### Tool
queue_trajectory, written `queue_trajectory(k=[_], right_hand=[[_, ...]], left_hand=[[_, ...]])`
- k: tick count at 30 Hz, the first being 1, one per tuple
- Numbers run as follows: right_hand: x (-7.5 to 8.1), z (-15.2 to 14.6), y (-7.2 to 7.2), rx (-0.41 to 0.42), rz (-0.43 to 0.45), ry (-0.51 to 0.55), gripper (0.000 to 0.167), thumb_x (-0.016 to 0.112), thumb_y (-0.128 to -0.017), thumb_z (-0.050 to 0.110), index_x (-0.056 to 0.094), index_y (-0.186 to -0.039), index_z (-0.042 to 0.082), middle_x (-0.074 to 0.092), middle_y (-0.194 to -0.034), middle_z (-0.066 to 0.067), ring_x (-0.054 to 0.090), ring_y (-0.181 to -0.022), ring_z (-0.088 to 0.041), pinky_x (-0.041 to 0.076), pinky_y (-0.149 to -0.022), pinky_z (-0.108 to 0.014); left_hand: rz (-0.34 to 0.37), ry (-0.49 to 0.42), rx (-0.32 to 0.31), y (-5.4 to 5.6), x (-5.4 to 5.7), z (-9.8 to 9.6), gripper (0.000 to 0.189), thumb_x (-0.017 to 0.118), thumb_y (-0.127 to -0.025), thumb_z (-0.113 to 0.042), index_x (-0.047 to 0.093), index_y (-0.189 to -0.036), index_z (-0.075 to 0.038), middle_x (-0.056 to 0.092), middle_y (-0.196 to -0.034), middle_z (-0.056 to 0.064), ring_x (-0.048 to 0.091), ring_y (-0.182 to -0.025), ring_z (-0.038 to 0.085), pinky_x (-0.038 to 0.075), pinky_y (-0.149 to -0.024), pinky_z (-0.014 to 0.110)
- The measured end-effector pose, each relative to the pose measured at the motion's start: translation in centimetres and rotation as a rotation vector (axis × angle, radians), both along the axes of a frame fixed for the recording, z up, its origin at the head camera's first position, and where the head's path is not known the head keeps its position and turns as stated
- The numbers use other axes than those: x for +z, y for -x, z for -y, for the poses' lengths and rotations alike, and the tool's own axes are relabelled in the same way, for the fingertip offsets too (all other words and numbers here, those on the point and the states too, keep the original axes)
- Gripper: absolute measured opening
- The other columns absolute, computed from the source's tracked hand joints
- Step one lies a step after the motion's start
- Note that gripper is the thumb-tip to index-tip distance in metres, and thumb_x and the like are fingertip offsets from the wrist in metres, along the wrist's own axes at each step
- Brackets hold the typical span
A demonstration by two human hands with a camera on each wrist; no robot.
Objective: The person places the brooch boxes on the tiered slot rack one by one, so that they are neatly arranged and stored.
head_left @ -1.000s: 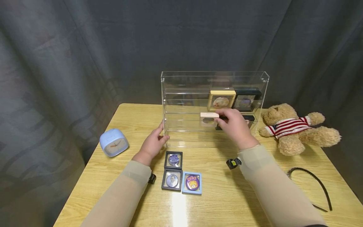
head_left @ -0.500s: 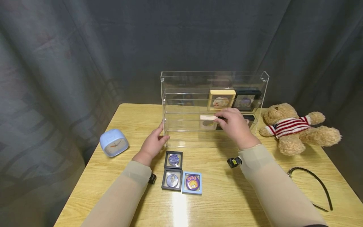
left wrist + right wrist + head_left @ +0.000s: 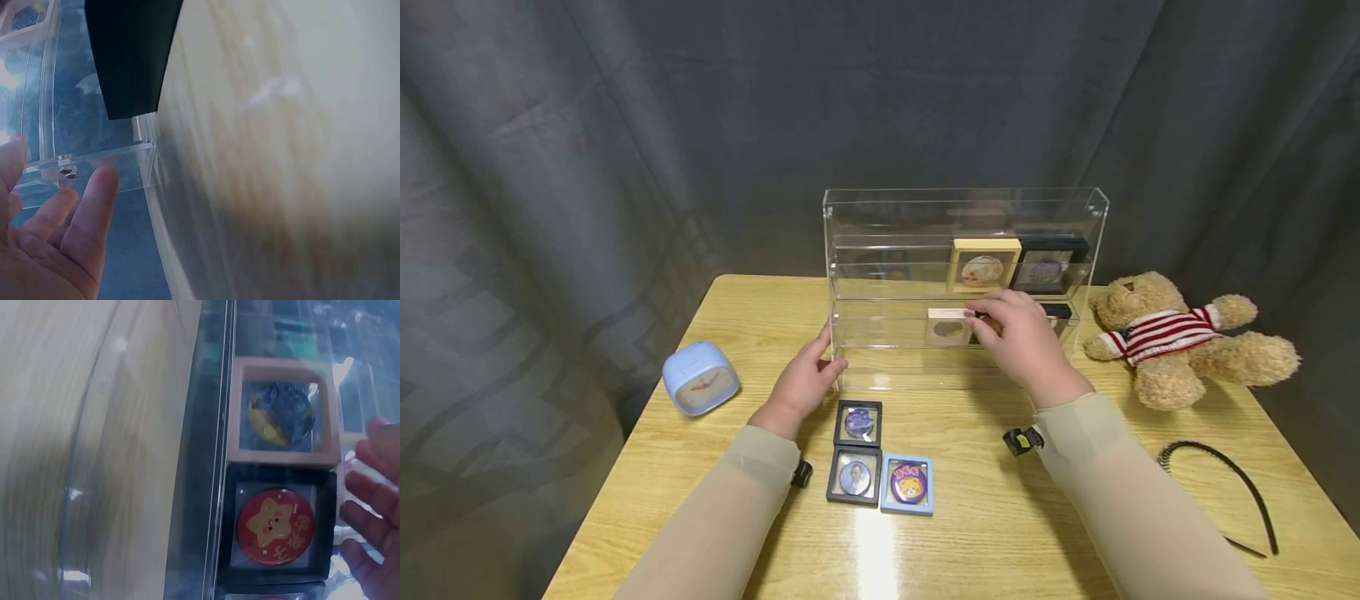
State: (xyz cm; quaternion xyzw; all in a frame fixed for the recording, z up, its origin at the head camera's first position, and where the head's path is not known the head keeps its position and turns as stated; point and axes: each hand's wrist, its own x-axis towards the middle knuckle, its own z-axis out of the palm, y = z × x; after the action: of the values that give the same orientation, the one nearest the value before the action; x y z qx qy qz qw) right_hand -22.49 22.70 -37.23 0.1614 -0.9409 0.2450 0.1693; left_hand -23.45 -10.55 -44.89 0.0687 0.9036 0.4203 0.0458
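A clear acrylic display rack [image 3: 887, 323] stands upright at the table's back. My left hand [image 3: 801, 379] rests against its left side with fairly straight fingers, which the left wrist view also shows. A pale pink display frame [image 3: 234, 412] sits in the lower tier, beside a black display frame [image 3: 331, 525] with a red star badge. My right hand [image 3: 1018, 337] is over these frames, its spread fingers [image 3: 369, 487] beside their top edges and not around them. A yellow frame [image 3: 987, 245] and another black frame [image 3: 1054, 243] stand in the tier above.
Two black frames [image 3: 854, 450] and a light-blue frame [image 3: 907, 509] with round badges lie before the rack. A blue alarm clock [image 3: 700, 379] stands left. A teddy bear [image 3: 1176, 337] and a black headband [image 3: 1247, 483] lie right. A grey curtain [image 3: 880, 100] hangs behind.
The pale pink frame has dropped lower into its tier beside the black one. My right hand has eased its fingers off it; the left hand stays at the rack's side.
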Motion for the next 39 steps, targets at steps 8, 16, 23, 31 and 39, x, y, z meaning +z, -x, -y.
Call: queue_trajectory(k=[8, 16, 23, 31, 39], right_hand=[[-0.7, 1.7, -3.3, 0.154, 0.001, 0.004, 0.028, 0.071, -0.094, 0.026, 0.071, -0.119, 0.012, 0.066, -0.118, -0.004, 0.061, -0.105, -0.026, 0.049, -0.09, -0.047], [-2.9, 4.7, -6.4, 0.228, 0.309, -0.178, 0.081, 0.073, -0.081, 0.058, 0.051, -0.146, 0.015, 0.053, -0.141, -0.009, 0.053, -0.124, -0.03, 0.042, -0.103, -0.05], [-4.5, 6.2, -8.4, 0.286, 0.489, -0.26, 0.101, 0.084, -0.066, 0.059, 0.05, -0.145, 0.007, 0.054, -0.137, -0.011, 0.052, -0.124, -0.03, 0.041, -0.104, -0.047], [-6.3, 6.6, -9.4, 0.336, 0.531, -0.283, 0.097, 0.09, -0.056, 0.057, 0.061, -0.132, 0.004, 0.057, -0.111, 0.003, 0.056, -0.099, -0.015, 0.05, -0.09, -0.037], [-7.0, 6.3, -9.6, 0.35, 0.521, -0.23, 0.063, 0.092, -0.056, 0.05, 0.069, -0.104, 0.017, 0.051, -0.091, 0.013, 0.049, -0.078, -0.006, 0.048, -0.072, -0.029]], left_hand=[[0.01, -0.001, 0.001, 0.0, 0.0, 0.0, 0.073, 0.061, -0.1, -0.034, 0.015, -0.155, -0.05, 0.032, -0.158, 0.006, 0.059, -0.113, 0.026, 0.053, -0.084, 0.046], [0.011, -0.004, -0.002, -0.1, 0.1, 0.2, 0.072, 0.06, -0.101, -0.034, 0.015, -0.155, -0.05, 0.032, -0.157, 0.007, 0.058, -0.114, 0.028, 0.053, -0.082, 0.045], [0.005, -0.001, -0.003, -0.1, 0.1, 0.1, 0.073, 0.061, -0.1, -0.033, 0.015, -0.155, -0.05, 0.033, -0.157, 0.007, 0.058, -0.114, 0.028, 0.053, -0.085, 0.046], [0.002, 0.011, 0.0, -0.1, 0.2, 0.1, 0.074, 0.061, -0.1, -0.032, 0.014, -0.155, -0.05, 0.037, -0.154, 0.008, 0.06, -0.11, 0.026, 0.053, -0.081, 0.044], [0.004, 0.01, 0.002, -0.1, 0.2, 0.0, 0.074, 0.061, -0.1, -0.032, 0.016, -0.156, -0.046, 0.038, -0.153, 0.01, 0.06, -0.111, 0.027, 0.054, -0.083, 0.045]])
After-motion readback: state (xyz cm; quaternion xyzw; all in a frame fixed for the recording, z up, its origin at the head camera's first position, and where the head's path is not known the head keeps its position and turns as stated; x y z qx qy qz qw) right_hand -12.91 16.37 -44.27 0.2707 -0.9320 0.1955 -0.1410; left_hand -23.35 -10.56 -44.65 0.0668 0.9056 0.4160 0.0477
